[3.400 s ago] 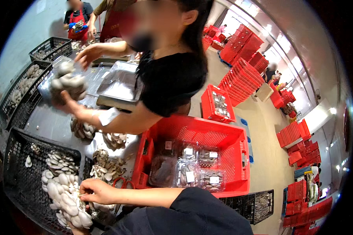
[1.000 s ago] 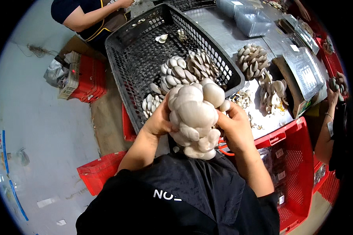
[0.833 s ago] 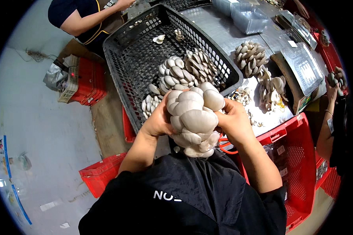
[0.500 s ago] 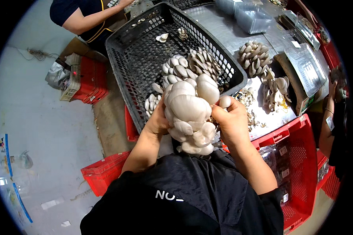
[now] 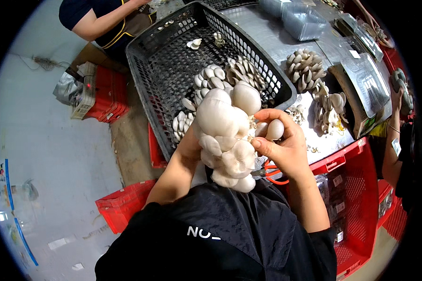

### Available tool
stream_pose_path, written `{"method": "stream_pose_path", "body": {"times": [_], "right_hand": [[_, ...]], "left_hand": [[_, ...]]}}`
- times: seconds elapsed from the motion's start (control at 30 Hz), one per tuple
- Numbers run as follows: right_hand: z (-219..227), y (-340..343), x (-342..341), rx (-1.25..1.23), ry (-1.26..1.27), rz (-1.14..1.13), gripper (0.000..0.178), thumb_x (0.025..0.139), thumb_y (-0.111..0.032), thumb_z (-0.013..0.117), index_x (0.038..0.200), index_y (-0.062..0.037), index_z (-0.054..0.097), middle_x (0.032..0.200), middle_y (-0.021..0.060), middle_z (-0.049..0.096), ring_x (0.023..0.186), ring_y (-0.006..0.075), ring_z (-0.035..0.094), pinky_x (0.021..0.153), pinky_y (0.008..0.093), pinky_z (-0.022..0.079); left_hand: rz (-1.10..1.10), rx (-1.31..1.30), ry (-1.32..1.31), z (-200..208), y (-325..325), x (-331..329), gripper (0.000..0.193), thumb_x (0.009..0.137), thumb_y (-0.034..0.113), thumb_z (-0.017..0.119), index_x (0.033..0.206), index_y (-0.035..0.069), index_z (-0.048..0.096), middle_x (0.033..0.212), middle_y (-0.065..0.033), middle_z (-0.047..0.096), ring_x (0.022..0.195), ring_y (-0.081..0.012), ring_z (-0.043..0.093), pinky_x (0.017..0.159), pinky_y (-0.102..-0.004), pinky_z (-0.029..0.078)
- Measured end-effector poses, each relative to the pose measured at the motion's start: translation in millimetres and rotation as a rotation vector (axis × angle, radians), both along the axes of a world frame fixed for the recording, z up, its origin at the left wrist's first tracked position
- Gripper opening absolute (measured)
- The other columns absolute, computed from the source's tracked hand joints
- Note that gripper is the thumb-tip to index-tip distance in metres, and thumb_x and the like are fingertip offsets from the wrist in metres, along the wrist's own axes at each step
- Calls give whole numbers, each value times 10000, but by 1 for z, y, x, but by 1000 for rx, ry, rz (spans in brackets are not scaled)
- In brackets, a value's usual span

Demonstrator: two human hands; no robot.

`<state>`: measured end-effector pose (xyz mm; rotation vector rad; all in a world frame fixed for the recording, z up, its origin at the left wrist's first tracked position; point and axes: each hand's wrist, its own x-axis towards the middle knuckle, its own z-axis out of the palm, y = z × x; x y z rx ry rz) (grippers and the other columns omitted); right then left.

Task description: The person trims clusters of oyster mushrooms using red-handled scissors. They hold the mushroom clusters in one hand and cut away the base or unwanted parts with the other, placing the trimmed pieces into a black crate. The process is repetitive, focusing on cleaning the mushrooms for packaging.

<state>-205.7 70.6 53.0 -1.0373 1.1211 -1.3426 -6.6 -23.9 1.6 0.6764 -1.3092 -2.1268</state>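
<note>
A large cluster of pale oyster mushrooms is held up in front of me. My left hand grips its left side, most of the fingers hidden behind the caps. At the cluster's right edge, my right hand is closed around a small oyster mushroom, with its thumb and fingertips against the cluster's side. Orange-handled scissors show just below the right palm; whether the hand also holds them I cannot tell. Beyond the cluster, more oyster mushrooms lie in a black perforated crate.
On the metal table, mushroom clusters and trimmings lie right of the crate, with clear plastic trays behind. A red crate with packages stands at my right. Other people work at far left and right.
My right hand has shifted slightly right, its fingers opening up around the small mushroom. The orange scissor handles now show below it. The cluster has turned slightly in my left hand.
</note>
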Motion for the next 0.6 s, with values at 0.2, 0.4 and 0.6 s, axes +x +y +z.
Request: {"method": "stream_pose_path", "body": {"times": [0.2,0.4,0.6], "right_hand": [[-8,1,-2,-75,161,26,289,766,-90,782,993,-35,612,896,-3,624,791,58,570,711,215,482],[-7,-4,-3,-193,240,43,314,723,-77,796,970,-29,610,911,22,648,770,97,590,694,246,490],[-3,-8,-19,-226,535,173,332,696,-127,816,951,-46,620,840,38,648,727,141,604,650,261,482]], "left_hand": [[35,-4,100,16,7,1,669,670,138,807,1246,51,478,1154,-70,573,1029,-166,582,908,-316,501],[39,279,68,-10,8,6,820,614,178,850,1306,61,425,1170,-72,568,1051,-177,581,926,-327,501],[84,248,39,17,18,-1,857,599,186,859,1320,65,413,1161,-68,568,1050,-173,578,924,-323,501]]}}
